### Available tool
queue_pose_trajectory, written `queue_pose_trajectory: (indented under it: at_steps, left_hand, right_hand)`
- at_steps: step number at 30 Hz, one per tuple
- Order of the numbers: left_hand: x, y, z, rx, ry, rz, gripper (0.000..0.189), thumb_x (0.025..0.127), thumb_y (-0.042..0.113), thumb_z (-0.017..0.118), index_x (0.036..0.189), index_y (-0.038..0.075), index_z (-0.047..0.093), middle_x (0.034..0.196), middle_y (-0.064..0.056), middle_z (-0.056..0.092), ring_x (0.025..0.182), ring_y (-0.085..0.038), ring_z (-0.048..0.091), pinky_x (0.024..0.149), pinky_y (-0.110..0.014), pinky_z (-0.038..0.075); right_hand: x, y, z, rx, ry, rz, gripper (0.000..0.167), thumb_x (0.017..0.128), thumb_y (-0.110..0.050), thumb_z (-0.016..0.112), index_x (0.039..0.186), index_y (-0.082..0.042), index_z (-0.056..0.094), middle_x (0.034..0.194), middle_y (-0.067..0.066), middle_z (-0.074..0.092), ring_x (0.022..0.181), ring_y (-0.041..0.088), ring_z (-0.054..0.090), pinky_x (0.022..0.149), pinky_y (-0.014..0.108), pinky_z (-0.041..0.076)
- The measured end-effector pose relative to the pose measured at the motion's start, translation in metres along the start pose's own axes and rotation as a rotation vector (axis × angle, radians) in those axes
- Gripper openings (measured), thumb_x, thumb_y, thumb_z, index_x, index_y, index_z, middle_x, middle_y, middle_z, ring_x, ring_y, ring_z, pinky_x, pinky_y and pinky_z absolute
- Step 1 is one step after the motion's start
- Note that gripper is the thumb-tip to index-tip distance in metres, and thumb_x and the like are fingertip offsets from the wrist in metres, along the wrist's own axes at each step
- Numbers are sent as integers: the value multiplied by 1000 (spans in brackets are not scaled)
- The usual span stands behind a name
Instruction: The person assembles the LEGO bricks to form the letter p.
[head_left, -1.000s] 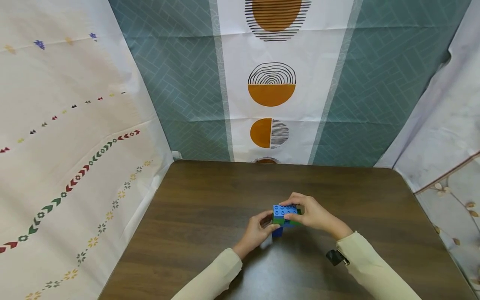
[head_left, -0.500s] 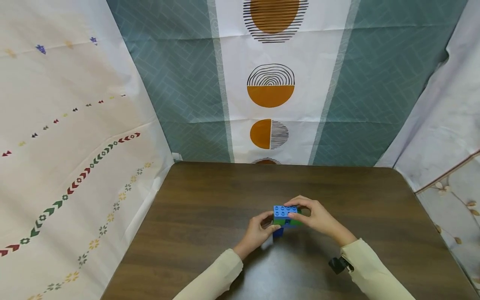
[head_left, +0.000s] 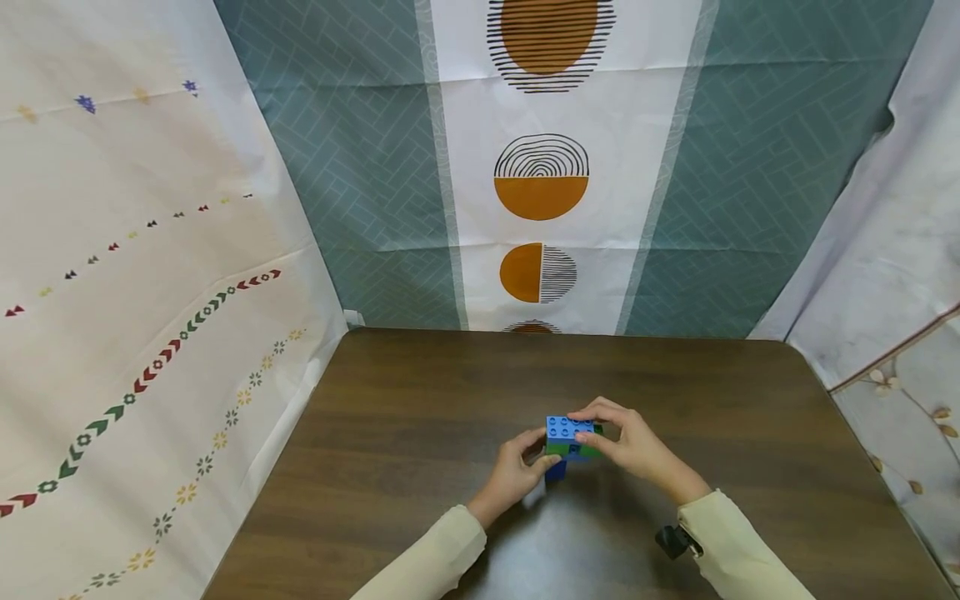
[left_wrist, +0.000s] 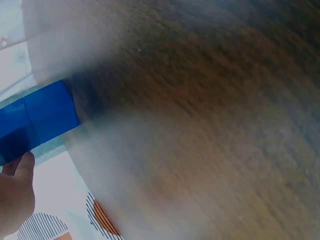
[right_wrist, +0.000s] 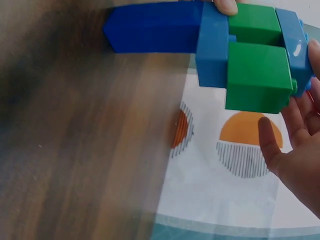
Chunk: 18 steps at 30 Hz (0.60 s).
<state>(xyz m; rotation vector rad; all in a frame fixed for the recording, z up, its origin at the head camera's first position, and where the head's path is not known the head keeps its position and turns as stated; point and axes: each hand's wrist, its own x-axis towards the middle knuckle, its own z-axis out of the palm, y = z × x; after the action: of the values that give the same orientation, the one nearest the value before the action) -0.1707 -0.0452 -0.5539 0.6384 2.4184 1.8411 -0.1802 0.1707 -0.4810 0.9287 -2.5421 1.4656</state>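
Observation:
A stack of toy building bricks stands on the wooden table. Its base is dark blue bricks (right_wrist: pixel 155 27), with a lighter blue brick (right_wrist: pixel 212 47) over them. Two green bricks (right_wrist: pixel 257 75) sit side by side above that, a gap between them. A studded light blue brick (head_left: pixel 562 427) caps the stack. My left hand (head_left: pixel 513 468) grips the stack from the left at green-brick height; its thumb tip shows at the upper edge of the right wrist view. My right hand (head_left: pixel 633 442) holds the top blue brick between thumb and fingers at its right end.
The brown table (head_left: pixel 420 392) has a far edge close to a patterned curtain (head_left: pixel 375 167). White cloths (head_left: pixel 150 250) hang at the left and right sides. A small black device (head_left: pixel 672 540) is strapped at the right sleeve.
My right hand has slid slightly right along the top blue brick, uncovering more of its studs. My left hand keeps its grip, and the stack stays in place.

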Motion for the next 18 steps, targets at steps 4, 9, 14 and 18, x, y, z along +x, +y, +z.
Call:
queue_pose_trajectory:
  at_steps: [4,9,14,18]
  left_hand:
    - [0,1,-1,27,-14,-13,43,91,14,67,131,3,57,114,-9,63,114,-25,59,94,-33,50]
    - [0,2,0,63,-32,-19,45,92,15,66,134,3,54,117,-8,63,118,-24,57,95,-37,49]
    - [0,3,0,96,-44,5,47,94,16,64,136,1,52,121,-10,62,119,-24,56,95,-39,49]
    - [-1,2,0,102,-35,8,47,93,16,64,135,-1,52,122,-11,62,118,-25,57,94,-37,50]
  right_hand:
    - [1,5,-1,-19,-11,-10,29,89,-12,69,117,-13,68,105,-5,63,94,12,60,82,49,53]
    - [0,4,0,-103,10,-111,29,87,-8,71,116,-9,67,100,-4,63,88,11,59,77,39,55]
    - [-2,2,2,-153,35,-158,30,86,-5,71,115,-9,66,98,-5,62,87,10,57,74,37,53]
    - [-3,3,3,-120,20,-102,31,88,-8,69,118,-11,66,104,-5,62,93,11,58,80,38,54]
